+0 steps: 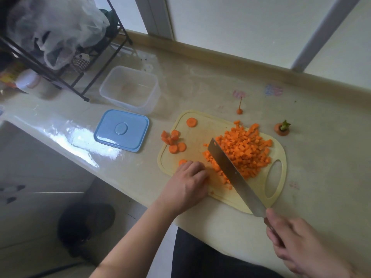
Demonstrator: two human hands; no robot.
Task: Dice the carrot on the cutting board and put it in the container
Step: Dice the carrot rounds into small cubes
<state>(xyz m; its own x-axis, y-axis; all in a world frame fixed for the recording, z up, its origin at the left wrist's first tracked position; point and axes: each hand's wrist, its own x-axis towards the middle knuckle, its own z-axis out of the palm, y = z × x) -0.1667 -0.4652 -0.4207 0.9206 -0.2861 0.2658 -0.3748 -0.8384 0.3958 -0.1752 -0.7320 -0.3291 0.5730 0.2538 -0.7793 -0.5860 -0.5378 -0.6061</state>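
Carrot, in small bright-orange dice (244,151), is heaped on the right half of the pale yellow plastic cutting board (192,137), with a few uncut orange rounds (174,143) scattered toward the board's left edge, one at its far corner. The cubes look light, stiff and a little damp, so they should slide and scatter readily instead of clumping; pinching them up would be slow, and they would likely move best swept with the blade or tipped from the board. The rounds are flat and prone to rolling or skidding under the knife, so they need pressing down from above.

The left hand (188,181) rests knuckles-up on the near left of the board with fingers curled down; what lies under them is hidden, probably a carrot piece. The right hand (291,239) grasps the dark handle of the broad steel cleaver (230,169), whose blade stands against the near side of the heap.

The board's oval handle hole (274,178) sits at its right end, a fair place to lift from. The clear rectangular plastic container (130,89) stands open beyond and left of the board, well apart, its blue lid (122,130) lying between. The beige counter (321,157) holds two carrot ends (282,128) beyond the board. The counter's near edge runs close under the board, so dice pushed that way could drop.
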